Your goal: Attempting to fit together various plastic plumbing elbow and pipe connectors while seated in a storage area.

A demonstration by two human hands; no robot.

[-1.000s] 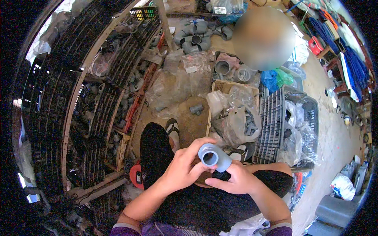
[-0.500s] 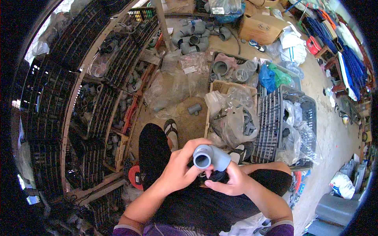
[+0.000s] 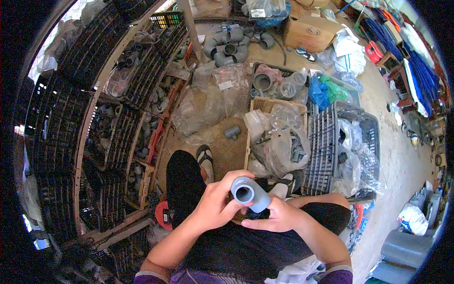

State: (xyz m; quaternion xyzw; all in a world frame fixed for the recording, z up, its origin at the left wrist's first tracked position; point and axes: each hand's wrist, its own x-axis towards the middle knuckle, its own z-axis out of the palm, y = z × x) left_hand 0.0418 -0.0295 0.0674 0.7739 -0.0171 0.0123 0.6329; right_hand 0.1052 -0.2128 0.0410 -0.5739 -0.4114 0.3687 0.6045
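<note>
A grey plastic pipe elbow (image 3: 259, 199) is held between my two hands above my lap, with one round open mouth facing up. My left hand (image 3: 213, 204) grips the elbow from the left, its thumb beside the open mouth. From the right, my right hand (image 3: 283, 215) is closed round the elbow's lower end, thumb pointing left beneath it. Some of the fingers of both hands are hidden behind the fitting.
Ahead on the floor lies a small grey pipe tee (image 3: 232, 132). A tan crate (image 3: 248, 154) with bagged fittings and a grey crate (image 3: 319, 156) stand front right. Shelves of black crates (image 3: 56, 123) line the left. Large grey elbows (image 3: 235, 34) lie at the back.
The elbow has turned in my hands, its right arm swinging inward and toward me. My right hand has shifted slightly left, and its thumb is now straighter.
</note>
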